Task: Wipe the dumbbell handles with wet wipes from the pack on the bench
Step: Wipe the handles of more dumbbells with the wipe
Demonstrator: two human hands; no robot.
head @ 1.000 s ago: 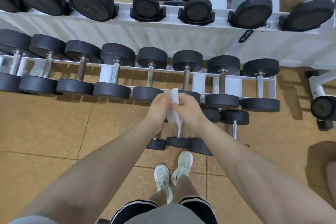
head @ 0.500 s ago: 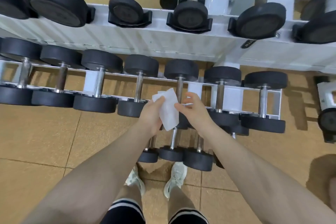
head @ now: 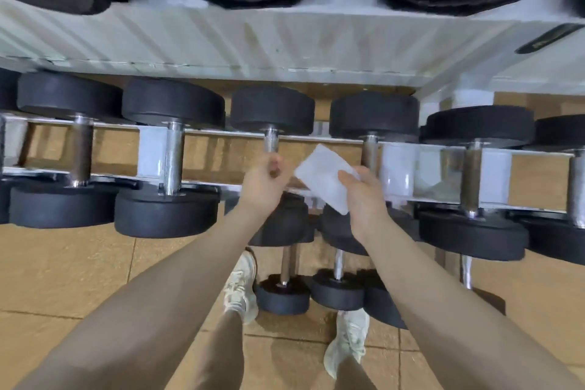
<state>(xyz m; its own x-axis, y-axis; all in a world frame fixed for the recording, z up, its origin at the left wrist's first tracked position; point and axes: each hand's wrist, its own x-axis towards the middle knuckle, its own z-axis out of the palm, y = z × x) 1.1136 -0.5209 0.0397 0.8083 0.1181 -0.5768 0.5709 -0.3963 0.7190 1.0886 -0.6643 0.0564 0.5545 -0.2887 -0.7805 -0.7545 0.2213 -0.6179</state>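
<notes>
My left hand [head: 264, 182] is closed around the steel handle [head: 271, 142] of a black dumbbell on the lower rack rail, third from the left. My right hand [head: 361, 191] pinches a white wet wipe [head: 323, 176], spread flat and held just right of that handle, apart from it. The dumbbell's far head [head: 272, 111] shows above my left hand; its near head [head: 285, 222] is partly hidden by my wrist. The wipe pack and bench are out of view.
Other dumbbells [head: 172, 155] fill the lower rail on both sides. A white upper shelf [head: 285, 41] with bigger dumbbells overhangs above. Smaller dumbbells [head: 285, 291] lie on the tan tiled floor by my white shoes [head: 240, 285].
The view has closed in on the rack. My left hand let go of the wipe and took hold of the dumbbell handle. The right hand alone now holds the unfolded wipe.
</notes>
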